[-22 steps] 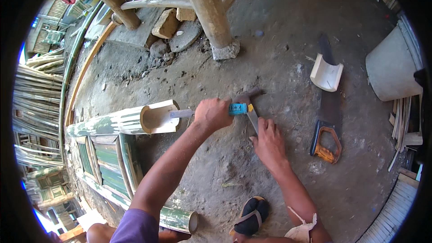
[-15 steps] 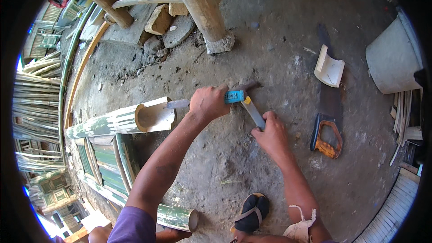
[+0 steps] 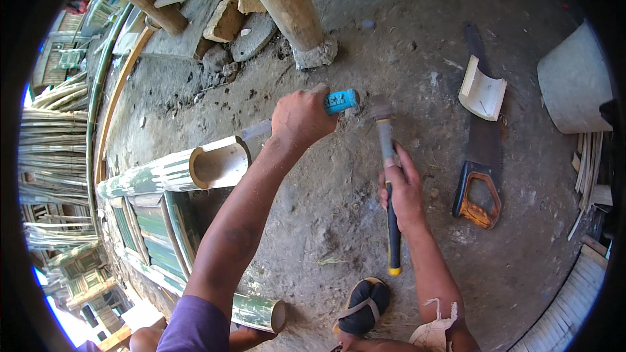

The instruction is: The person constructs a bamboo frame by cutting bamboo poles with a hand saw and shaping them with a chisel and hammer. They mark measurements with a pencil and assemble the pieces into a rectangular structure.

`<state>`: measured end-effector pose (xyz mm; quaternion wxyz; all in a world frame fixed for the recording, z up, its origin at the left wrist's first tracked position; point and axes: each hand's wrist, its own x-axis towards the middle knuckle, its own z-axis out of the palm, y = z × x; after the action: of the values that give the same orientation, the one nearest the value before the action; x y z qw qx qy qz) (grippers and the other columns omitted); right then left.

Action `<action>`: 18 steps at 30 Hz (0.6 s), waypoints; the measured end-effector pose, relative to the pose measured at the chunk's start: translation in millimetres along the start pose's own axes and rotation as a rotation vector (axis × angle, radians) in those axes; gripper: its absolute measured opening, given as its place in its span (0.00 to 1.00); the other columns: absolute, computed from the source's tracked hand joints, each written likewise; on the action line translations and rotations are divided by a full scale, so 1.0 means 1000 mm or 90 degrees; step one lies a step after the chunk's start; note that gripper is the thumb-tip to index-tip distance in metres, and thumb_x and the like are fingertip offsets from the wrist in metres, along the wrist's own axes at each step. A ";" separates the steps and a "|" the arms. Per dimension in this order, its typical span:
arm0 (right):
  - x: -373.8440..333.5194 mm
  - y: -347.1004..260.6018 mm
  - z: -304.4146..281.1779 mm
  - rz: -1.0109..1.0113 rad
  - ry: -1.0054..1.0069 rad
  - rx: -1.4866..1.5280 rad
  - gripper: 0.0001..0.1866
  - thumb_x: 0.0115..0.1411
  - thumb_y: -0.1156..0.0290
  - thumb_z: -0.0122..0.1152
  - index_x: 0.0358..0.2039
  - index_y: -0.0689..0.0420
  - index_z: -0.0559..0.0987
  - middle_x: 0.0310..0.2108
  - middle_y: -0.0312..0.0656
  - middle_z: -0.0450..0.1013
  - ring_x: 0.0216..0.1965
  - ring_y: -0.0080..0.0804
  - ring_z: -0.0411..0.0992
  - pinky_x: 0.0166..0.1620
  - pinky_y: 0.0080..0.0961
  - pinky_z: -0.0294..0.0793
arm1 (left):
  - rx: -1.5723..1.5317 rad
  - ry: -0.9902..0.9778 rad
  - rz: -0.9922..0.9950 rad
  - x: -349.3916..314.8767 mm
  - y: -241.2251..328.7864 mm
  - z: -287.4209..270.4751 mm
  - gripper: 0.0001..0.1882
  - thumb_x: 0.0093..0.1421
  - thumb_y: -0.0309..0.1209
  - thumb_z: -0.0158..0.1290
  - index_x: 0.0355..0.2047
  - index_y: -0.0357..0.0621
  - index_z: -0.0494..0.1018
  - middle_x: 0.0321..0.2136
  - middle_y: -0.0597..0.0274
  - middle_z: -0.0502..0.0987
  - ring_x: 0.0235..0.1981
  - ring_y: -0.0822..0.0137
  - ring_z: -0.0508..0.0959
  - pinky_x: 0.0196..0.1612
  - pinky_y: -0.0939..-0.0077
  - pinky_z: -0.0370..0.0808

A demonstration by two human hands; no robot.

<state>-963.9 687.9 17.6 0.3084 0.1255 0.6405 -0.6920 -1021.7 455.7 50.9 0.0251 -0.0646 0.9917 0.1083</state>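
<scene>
Blue is seen on the handle of a tool (image 3: 342,100) that is gripped in the left hand (image 3: 300,117). The fist is closed tight around it, and the end of the handle is left sticking out to the right. A flat grey blade (image 3: 256,130) is poked out on the other side of the fist, near the open end of a green and white bamboo tube (image 3: 156,171). Whether the tube is touched by the blade cannot be told.

A hammer (image 3: 385,133) is held by its shaft in the right hand (image 3: 403,189). Its dark head is pointed away from the body, near the blue handle but apart from it. The black grip, with a yellow end, is hung down below the hand.

The tube is placed to the left, on top of a bamboo frame (image 3: 160,241). Its near end is cut open like a scoop, so the pale inside is shown. A second tube (image 3: 259,311) is seen lower down, near a foot in a sandal (image 3: 363,303).

On the right, a saw (image 3: 477,199) is laid on the dirt floor (image 3: 293,234). A curved bamboo piece (image 3: 483,88) is rested across its blade. Farther right, a grey bucket (image 3: 574,81) is seen.
</scene>
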 end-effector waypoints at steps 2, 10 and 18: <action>-0.006 -0.015 -0.001 0.066 -0.051 0.246 0.23 0.70 0.62 0.54 0.62 0.50 0.64 0.25 0.29 0.62 0.17 0.12 0.60 0.17 0.13 0.61 | 0.014 -0.044 0.003 -0.001 -0.001 0.004 0.11 0.52 0.38 0.59 0.33 0.48 0.75 0.23 0.51 0.80 0.28 0.46 0.82 0.32 0.52 0.79; -0.017 -0.045 -0.006 -0.019 -0.121 0.201 0.18 0.70 0.64 0.53 0.57 0.51 0.65 0.26 0.30 0.61 0.16 0.11 0.59 0.16 0.12 0.62 | 0.090 -0.180 -0.003 -0.005 0.002 0.018 0.11 0.55 0.38 0.57 0.35 0.45 0.74 0.27 0.51 0.81 0.31 0.48 0.83 0.35 0.54 0.81; -0.021 -0.031 0.002 -0.007 -0.122 0.141 0.26 0.70 0.64 0.54 0.65 0.52 0.61 0.25 0.31 0.62 0.17 0.11 0.60 0.17 0.13 0.63 | 0.106 -0.205 -0.018 -0.003 -0.004 0.017 0.13 0.54 0.37 0.58 0.36 0.44 0.75 0.27 0.51 0.81 0.32 0.49 0.84 0.36 0.55 0.81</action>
<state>-964.9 691.2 54.8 0.3485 0.0884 0.5282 -0.7693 -1017.7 455.9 33.2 0.1908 -0.0584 0.9793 0.0343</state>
